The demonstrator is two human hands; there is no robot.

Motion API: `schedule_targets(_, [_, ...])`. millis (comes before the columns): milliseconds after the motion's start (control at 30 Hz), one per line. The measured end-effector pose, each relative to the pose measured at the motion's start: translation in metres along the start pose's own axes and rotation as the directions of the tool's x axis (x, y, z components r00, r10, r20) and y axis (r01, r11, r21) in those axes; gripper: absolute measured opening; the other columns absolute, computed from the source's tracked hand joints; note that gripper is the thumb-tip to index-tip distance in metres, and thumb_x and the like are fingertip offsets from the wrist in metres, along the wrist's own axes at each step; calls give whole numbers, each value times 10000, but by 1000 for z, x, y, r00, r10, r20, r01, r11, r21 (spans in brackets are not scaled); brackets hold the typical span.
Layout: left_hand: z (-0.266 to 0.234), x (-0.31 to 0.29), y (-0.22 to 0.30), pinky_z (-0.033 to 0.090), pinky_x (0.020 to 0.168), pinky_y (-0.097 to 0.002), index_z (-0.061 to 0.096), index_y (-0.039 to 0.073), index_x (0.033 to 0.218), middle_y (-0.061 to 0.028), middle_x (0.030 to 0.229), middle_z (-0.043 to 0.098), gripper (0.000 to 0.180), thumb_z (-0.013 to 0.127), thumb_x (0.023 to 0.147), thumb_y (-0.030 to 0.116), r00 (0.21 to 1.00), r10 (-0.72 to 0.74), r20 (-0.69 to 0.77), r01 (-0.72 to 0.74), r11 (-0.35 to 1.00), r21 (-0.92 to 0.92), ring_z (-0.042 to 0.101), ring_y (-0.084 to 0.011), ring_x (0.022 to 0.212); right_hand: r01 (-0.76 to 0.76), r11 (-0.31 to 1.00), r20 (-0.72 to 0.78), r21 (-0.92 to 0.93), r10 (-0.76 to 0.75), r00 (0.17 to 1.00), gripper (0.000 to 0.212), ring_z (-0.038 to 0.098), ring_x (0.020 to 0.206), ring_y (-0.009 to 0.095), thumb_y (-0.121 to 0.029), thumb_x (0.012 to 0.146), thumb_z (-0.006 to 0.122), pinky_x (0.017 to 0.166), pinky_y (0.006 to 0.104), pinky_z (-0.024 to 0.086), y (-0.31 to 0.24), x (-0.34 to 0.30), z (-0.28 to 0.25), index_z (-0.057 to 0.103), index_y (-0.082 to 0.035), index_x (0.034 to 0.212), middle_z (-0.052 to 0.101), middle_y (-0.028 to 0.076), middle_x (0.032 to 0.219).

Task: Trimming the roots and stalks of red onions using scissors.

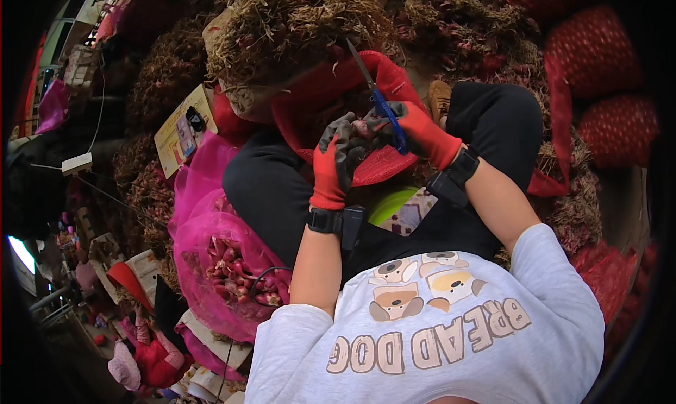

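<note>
Both my hands wear red gloves with dark grey palms and meet over a red mesh sack (386, 166) between my legs. My right hand (417, 131) is closed on blue-handled scissors (386, 112), whose long blade points up and to the left. Curled fingers of my left hand (339, 150) hold a shallot (361, 128), small and pinkish, close to the right fingertips. Part of the shallot is hidden by the gloves. Just beyond the sack rises a heap of dried shallot bunches (296, 31) with straw-coloured tops.
A pink mesh bag of trimmed shallots (236, 267) rests by my left knee. Behind it lies a cardboard piece (184, 131) with a phone on top. Full red net sacks (595, 52) stand at the right. Another person (148, 355) sits at the lower left.
</note>
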State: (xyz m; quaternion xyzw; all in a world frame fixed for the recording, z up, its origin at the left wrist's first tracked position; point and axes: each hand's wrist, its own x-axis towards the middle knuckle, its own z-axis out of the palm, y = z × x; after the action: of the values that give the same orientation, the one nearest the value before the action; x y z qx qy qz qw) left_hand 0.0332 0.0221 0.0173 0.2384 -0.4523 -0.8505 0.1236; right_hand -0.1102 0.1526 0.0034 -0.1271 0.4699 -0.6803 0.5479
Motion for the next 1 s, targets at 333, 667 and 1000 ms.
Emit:
schedule_targets(333, [-11, 5, -12, 479, 664, -213, 585, 0, 989, -35, 859, 624, 135, 591, 862, 47, 987, 141, -80, -129, 983, 130, 580, -83, 742, 114, 991, -66, -70, -119, 991, 303, 635, 734, 152, -70, 770, 649, 663, 277, 525, -1, -3, 9, 566, 21, 1047, 634, 81, 887])
schedule_targets(667, [-13, 6, -19, 496, 716, -238, 522, 19, 1020, -57, 936, 608, 127, 526, 895, 41, 981, 187, 54, -178, 974, -141, 598, -117, 793, 112, 954, 47, 279, -130, 990, 293, 640, 760, 174, -92, 800, 643, 680, 308, 546, -13, -11, 15, 565, 19, 1060, 620, 82, 934])
schedule_targets(1000, [-9, 4, -15, 471, 745, -235, 579, 9, 969, -19, 895, 605, 181, 604, 795, -31, 979, 201, 17, -202, 974, 100, 556, -86, 795, 301, 952, -90, 53, -295, 951, 276, 606, 892, 117, -35, 765, 673, 805, 245, 486, -11, -4, 10, 593, -11, 1028, 634, 46, 970])
